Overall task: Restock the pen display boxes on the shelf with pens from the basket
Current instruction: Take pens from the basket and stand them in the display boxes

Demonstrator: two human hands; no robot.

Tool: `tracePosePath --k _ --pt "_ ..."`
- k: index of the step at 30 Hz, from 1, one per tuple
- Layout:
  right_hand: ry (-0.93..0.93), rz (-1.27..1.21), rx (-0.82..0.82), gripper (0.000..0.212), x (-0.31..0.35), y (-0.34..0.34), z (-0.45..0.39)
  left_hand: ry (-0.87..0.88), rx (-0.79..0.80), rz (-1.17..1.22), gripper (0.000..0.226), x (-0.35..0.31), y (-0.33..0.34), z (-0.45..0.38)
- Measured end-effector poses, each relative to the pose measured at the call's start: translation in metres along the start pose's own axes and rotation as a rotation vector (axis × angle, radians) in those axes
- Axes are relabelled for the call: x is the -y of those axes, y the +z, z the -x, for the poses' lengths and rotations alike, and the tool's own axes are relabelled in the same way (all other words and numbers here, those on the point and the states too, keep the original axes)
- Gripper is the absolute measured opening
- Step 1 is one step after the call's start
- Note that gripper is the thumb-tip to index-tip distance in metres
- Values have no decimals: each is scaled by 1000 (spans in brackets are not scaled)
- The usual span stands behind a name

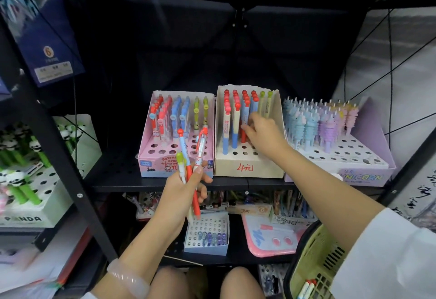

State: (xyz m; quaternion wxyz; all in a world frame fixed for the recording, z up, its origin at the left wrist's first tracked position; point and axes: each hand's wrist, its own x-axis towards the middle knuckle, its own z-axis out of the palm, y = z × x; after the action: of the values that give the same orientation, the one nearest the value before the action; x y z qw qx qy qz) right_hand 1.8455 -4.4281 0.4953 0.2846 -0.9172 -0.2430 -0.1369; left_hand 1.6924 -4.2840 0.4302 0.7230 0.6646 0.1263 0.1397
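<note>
Reaching right hand (264, 133) fingers pinching a pen in beige box (250, 169), left hand (184, 190) gripping spare pens (188, 157)

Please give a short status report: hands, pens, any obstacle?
Left hand holds a bunch of pens. Right hand at the beige box, fingers on a red pen. No obstacle seen.
</note>
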Motion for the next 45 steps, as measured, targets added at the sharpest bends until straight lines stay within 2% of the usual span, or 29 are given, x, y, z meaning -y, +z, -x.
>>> tracePosePath --k 3,4,5,7,9,12,15,18,21,28,31,35,38,45 --pt "-1 -123 -279 12 5 -3 14 50 -2 -12 31 -2 3 1" --pt "-25 -217 -321 13 9 -4 21 74 -5 -23 30 -2 5 1" --pt "-55 -332 -297 15 15 -5 29 94 -10 -35 28 -2 9 1" --pt "-89 -532 -139 14 29 -4 43 115 -20 -52 23 -1 17 0" --pt "-74 -644 -27 10 37 -3 53 120 -19 -63 20 -1 27 0" --pt "-12 -757 -6 10 36 -7 56 122 14 -47 16 -2 38 3" --pt "22 -834 18 8 35 -13 53 125 42 90 18 -6 41 4" --pt "-30 -839 -12 20 43 -19 46 110 -71 95 16 -10 27 3" --pt "-125 -852 -37 9 65 -20 38 57 -153 0 27 -6 -2 2" --pt "-183 -728 -96 9 130 11 0 129 -312 20 25 -7 -59 4" --pt "-219 -530 -70 16 146 27 -15 123 -326 50 28 -9 -71 5" --pt "-242 -320 20 20 153 49 -21 136 -317 93 22 -14 -77 5" --pt "-319 -238 -27 25 152 62 -19 118 -307 107 21 -15 -79 5" --pt "-275 -336 -147 23 156 63 -23 94 -279 135 20 -11 -81 6"
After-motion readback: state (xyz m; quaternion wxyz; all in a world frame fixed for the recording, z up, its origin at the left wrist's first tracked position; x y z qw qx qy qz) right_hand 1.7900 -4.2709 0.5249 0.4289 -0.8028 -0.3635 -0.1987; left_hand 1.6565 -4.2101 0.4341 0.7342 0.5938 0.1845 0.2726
